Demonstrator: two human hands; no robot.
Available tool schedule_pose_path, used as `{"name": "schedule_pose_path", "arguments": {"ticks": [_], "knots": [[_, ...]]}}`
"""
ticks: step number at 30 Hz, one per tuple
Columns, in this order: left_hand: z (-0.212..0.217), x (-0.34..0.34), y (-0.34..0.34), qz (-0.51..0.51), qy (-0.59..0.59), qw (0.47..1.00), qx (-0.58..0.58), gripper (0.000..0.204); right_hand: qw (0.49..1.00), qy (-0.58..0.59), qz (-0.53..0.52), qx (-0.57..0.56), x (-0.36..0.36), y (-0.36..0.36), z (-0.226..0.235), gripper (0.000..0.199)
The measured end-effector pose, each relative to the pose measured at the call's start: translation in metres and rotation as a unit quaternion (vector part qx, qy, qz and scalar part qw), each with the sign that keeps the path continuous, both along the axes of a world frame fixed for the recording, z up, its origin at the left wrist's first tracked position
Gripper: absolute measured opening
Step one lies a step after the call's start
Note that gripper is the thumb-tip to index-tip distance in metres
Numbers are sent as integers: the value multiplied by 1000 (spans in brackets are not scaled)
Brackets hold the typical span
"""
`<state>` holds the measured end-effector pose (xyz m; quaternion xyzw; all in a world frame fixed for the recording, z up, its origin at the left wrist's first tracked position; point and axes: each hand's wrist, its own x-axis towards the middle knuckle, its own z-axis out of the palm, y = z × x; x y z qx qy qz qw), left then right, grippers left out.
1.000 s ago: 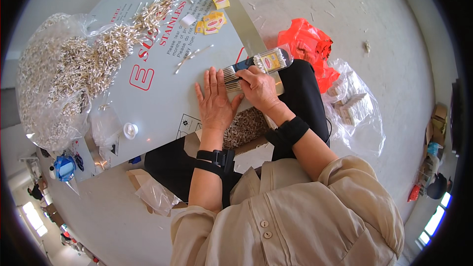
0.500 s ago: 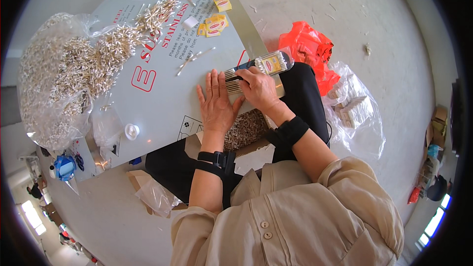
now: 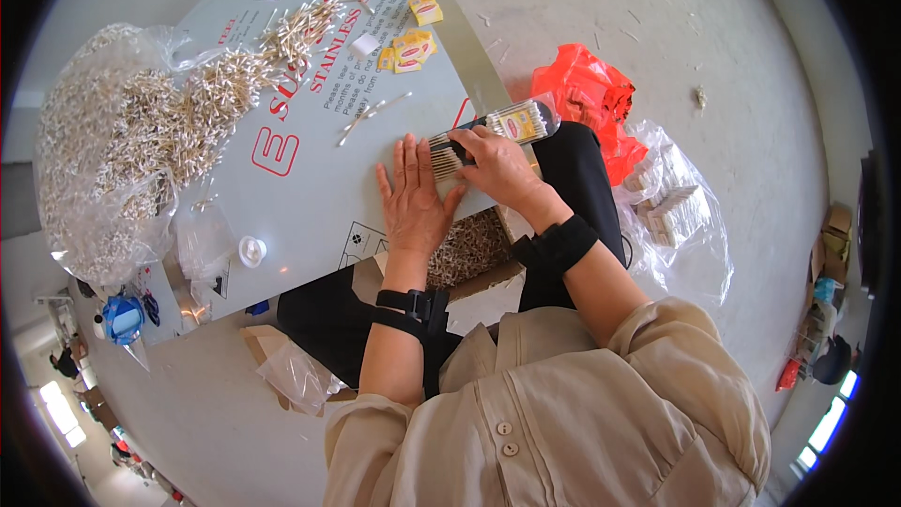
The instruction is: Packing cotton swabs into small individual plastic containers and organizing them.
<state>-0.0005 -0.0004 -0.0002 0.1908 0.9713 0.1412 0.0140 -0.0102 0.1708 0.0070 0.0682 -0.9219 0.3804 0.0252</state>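
My left hand (image 3: 413, 195) lies flat on the sheet-covered table (image 3: 324, 183), fingers stretched out, its fingertips beside a row of cotton swabs (image 3: 442, 161). The swabs lie side by side on a dark strip near the table edge. Curled over the right part of this row is my right hand (image 3: 502, 172), thumb on the near side and fingers on the far side; its palm hides part of the swabs. Just beyond its knuckles, a clear packet (image 3: 516, 122) of swabs with a yellow card lies at the table edge.
A clear bag (image 3: 80, 164) spills a big heap of loose swabs (image 3: 202, 113) at left. Yellow cards (image 3: 410, 49) and a small white tub (image 3: 251, 251) sit on the table. Below its edge is a box of swabs (image 3: 474, 249). Red (image 3: 582, 99) and clear bags (image 3: 694, 216) lie right.
My right hand has shifted slightly to the right and nearer to me, showing a little more of the swab row. My left hand stays in place.
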Motion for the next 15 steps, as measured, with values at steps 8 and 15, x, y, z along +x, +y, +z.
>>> {"name": "schedule_pose_path", "arguments": {"ticks": [8,15], "knots": [[-3,0,-2,-5,0,1000,2,81,998,-11,35,48,-10,3,7,50],[-3,0,4,-6,-4,1000,1,80,983,-8,69,169,-14,7,14,42]]}}
